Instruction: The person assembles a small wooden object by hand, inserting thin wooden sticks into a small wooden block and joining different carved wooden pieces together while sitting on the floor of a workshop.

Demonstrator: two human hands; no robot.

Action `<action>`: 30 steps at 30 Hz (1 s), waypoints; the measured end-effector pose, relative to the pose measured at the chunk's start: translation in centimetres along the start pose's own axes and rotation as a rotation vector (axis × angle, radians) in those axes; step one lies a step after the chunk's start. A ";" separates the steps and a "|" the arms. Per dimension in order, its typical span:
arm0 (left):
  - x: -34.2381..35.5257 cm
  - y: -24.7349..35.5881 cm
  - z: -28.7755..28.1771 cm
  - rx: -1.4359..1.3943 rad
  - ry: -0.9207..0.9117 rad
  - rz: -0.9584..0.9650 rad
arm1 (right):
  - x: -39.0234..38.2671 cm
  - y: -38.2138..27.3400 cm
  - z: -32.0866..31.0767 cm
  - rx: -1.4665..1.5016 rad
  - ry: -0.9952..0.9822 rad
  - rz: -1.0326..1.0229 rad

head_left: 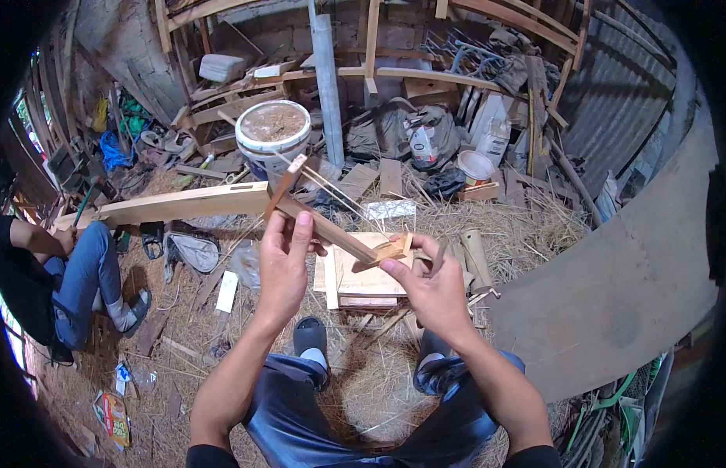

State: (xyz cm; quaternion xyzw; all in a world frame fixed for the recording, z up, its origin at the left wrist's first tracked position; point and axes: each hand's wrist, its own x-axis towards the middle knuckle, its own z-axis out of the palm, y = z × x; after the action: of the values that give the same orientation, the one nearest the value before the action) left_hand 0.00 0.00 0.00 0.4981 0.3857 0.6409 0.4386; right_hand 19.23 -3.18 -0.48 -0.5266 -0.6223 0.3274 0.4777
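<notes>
1 wood frame (331,233), held up between both hands, over L rear of box (370,285); long axis slants from beyond box's L rear cnr to near end over box top. L hand (287,253), L of box, thumb + fingers closed abt mid-length; R hand (434,292), at box's R, pinches near end, so R nearer box; plank (183,204) L of box, bucket (261,146) beyond, to L.

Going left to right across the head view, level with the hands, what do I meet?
Seated person in jeans → white flat piece on the ground → left hand → right hand → large grey-brown sheet.
</notes>
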 end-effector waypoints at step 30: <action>-4.6 1.6 5.2 -0.239 -0.066 -0.179 | 0.2 0.0 -0.1 0.319 -0.008 -0.231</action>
State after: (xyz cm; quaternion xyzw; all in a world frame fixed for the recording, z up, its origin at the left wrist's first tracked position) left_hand 5.32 -4.58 1.17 0.4266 0.3350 0.6237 0.5628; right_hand 19.29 -3.03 -0.39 -0.3679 -0.6209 0.3668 0.5870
